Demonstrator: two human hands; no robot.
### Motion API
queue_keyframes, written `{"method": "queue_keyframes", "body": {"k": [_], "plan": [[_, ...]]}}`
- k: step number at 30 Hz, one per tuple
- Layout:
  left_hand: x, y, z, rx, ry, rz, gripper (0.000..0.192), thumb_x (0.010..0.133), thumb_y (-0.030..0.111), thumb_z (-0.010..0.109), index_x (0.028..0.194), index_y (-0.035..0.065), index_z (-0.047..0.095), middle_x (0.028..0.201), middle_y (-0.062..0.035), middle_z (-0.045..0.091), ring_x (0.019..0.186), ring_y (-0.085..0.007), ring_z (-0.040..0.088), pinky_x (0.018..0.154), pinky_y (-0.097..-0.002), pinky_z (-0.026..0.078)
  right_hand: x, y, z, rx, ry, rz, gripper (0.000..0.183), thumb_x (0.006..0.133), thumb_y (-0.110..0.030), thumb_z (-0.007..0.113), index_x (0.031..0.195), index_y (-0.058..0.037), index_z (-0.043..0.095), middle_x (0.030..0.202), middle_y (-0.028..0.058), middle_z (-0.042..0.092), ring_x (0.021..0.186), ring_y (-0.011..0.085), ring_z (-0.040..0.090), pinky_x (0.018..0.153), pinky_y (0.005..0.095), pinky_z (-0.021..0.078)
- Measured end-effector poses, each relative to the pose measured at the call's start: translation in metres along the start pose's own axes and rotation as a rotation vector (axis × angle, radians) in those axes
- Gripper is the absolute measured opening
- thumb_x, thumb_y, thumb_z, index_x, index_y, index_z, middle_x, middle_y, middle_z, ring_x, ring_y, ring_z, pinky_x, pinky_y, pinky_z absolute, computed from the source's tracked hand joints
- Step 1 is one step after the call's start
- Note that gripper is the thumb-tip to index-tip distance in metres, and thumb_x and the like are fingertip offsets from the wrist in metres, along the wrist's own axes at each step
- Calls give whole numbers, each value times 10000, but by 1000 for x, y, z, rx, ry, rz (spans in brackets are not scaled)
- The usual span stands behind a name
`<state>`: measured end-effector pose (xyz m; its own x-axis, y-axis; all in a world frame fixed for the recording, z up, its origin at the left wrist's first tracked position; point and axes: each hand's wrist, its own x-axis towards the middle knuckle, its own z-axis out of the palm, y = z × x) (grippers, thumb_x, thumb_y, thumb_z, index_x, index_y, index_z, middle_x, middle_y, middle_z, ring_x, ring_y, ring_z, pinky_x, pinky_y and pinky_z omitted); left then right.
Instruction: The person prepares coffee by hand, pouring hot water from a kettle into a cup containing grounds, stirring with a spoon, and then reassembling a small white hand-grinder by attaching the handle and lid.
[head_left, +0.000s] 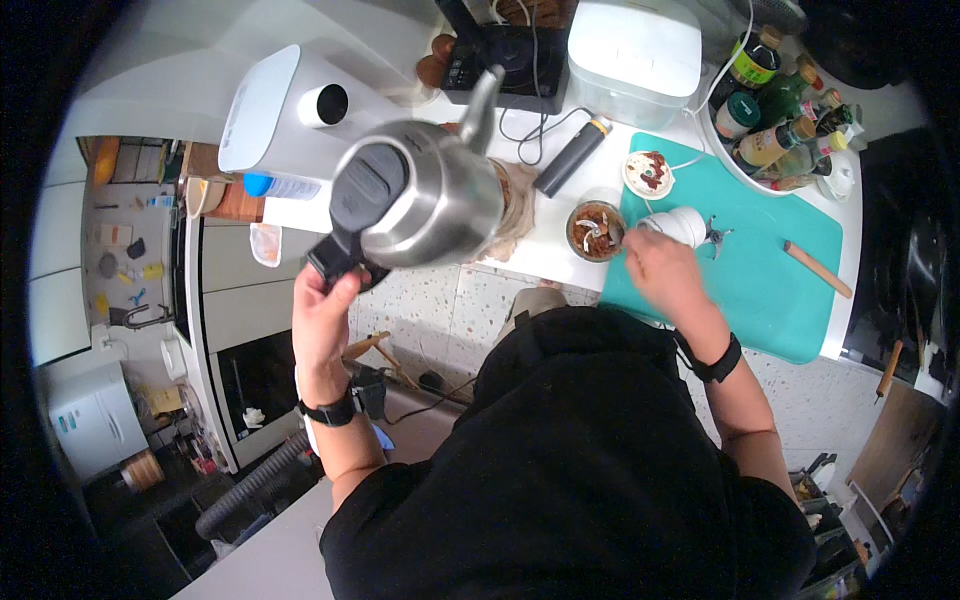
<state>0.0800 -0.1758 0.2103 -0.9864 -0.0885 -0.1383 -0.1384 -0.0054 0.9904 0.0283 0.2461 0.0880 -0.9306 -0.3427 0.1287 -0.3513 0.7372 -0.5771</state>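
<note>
My left hand (324, 322) grips the black handle of a stainless steel kettle (457, 199), held up over the counter with its spout pointing away from me. My right hand (664, 274) holds a metal spoon (615, 231), its bowl at the edge of a small glass chopper bowl (581, 253). Brown paste and a curved blade lie in that bowl. Just beyond my right hand a white chopper motor unit (681, 225) lies on a teal cutting mat (765, 289), beside a loose metal blade (718, 234). A white lid smeared with dark red paste (648, 175) rests at the mat's corner.
A black cylinder (566, 161), a white-lidded container (634, 52) and an induction cooktop (510, 56) stand farther back. Sauce bottles (780, 142) fill a round white tray at the right. A wooden-handled tool (817, 268) lies on the mat. A large white bin (277, 120) stands left.
</note>
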Motion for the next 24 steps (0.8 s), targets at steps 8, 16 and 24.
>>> {"method": "queue_keyframes", "body": {"k": [8,16,24], "plan": [[126,-18,22,-32,152,120,157,1018,202,648,1063,52,639,885,-7,616,834,-117,626,743,-315,574,-14,-19,4,39,11,102,59,905,-89,589,937,-44,610,876,160,682,781,381,673,673,481,540],[258,-86,43,-85,185,101,231,951,332,749,968,122,656,790,42,572,688,-67,563,526,-270,484,-23,-31,1,113,168,341,79,936,-99,602,982,-44,635,893,158,698,760,380,672,666,460,535],[315,-141,48,-134,215,7,252,910,319,796,980,101,692,804,67,599,722,-55,502,635,-249,398,-28,-47,-1,254,233,465,81,949,-75,606,1006,-27,640,880,170,694,678,335,663,595,406,507]]}}
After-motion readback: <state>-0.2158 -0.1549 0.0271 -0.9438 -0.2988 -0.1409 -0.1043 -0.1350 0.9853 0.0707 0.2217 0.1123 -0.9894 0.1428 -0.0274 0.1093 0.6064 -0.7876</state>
